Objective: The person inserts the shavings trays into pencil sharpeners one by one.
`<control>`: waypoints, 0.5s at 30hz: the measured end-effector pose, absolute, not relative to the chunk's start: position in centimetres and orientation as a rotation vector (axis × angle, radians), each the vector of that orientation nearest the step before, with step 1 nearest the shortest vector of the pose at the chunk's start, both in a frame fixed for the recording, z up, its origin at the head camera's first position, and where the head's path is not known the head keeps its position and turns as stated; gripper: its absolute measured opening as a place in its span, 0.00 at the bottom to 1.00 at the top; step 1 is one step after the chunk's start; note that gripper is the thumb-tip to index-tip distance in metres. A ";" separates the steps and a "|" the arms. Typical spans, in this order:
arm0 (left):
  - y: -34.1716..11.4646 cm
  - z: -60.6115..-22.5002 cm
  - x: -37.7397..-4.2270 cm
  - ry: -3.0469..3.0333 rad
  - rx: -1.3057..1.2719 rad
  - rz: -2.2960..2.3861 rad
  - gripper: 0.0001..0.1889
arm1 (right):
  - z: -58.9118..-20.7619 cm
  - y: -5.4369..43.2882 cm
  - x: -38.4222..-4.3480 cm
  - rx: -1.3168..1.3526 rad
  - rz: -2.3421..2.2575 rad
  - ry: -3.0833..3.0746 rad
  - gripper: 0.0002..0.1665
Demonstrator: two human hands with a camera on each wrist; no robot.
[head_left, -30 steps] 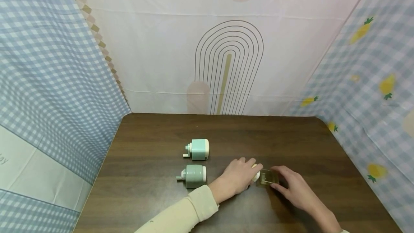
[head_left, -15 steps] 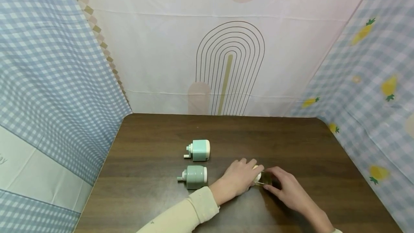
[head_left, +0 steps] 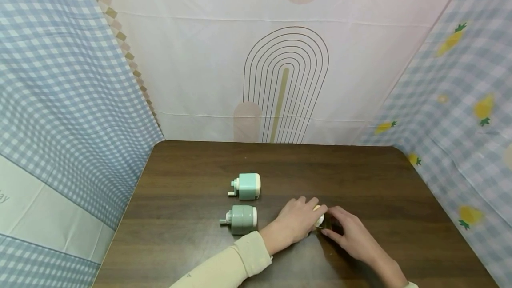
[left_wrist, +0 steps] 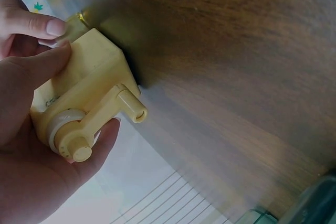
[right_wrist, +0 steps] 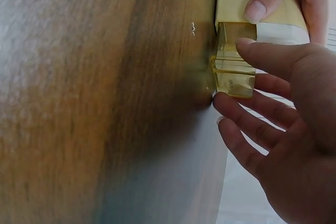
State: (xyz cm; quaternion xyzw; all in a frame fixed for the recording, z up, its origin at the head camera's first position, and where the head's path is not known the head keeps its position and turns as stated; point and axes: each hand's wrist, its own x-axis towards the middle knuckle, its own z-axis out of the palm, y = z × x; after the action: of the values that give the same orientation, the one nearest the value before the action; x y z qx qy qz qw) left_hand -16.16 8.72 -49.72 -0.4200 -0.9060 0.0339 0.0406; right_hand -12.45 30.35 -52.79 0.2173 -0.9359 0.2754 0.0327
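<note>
My left hand (head_left: 294, 221) grips a pale yellow crank pencil sharpener (left_wrist: 94, 64) at the table's right side. Thumb and fingers lie on opposite sides of its body, and the crank handle (left_wrist: 128, 103) faces the left wrist camera. A clear yellowish shavings drawer (right_wrist: 234, 83) sits partly inside the sharpener's other end. My right hand (head_left: 352, 232) holds that drawer, thumb on one side and fingertips around its outer end. In the head view, the hands cover most of the sharpener and drawer.
Left of my hands, a mint crank sharpener (head_left: 250, 186) lies behind a grey-green one (head_left: 244, 219), both with cranks pointing left. The dark wooden table (head_left: 192, 163) ends at a printed cloth (head_left: 200, 79) at the back. Checked cloth (head_left: 448, 114) borders the right side.
My right hand has moved left toward the left hand, sliding the clear drawer further into the yellow sharpener. The left hand keeps its grip, nearly still. The other two sharpeners stay put.
</note>
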 end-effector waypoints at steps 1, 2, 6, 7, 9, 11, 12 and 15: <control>8.7 -49.7 -16.2 -2.773 -1.286 0.100 0.28 | -52.8 30.4 -12.4 0.675 0.840 -2.882 0.30; 8.7 -49.7 -16.1 -2.771 -1.287 0.098 0.28 | -52.8 30.4 -12.4 0.682 0.841 -2.884 0.30; 8.7 -49.6 -16.1 -2.763 -1.280 0.095 0.27 | -52.6 30.4 -12.2 0.694 0.852 -2.898 0.32; 8.7 -49.6 -16.1 -2.761 -1.279 0.093 0.27 | -52.6 30.4 -12.2 0.690 0.862 -2.901 0.32; 8.7 -49.6 -16.1 -2.762 -1.278 0.093 0.27 | -52.6 30.4 -12.2 0.684 0.873 -2.906 0.32; 8.7 -49.7 -16.1 -2.765 -1.280 0.092 0.27 | -52.6 30.4 -12.2 0.680 0.876 -2.907 0.32; 8.7 -49.7 -16.1 -2.767 -1.280 0.092 0.27 | -52.7 30.4 -12.2 0.679 0.877 -2.906 0.32; 8.8 -49.8 -16.2 -2.769 -1.280 0.097 0.27 | -52.7 30.4 -12.1 0.675 0.879 -2.899 0.32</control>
State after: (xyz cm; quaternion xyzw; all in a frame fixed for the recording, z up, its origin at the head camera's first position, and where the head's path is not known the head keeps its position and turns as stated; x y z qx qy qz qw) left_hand -16.18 8.81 -49.81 -0.4191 -0.9063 0.0318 0.0447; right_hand -12.13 30.38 -52.66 0.2173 -0.9339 0.2832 0.0190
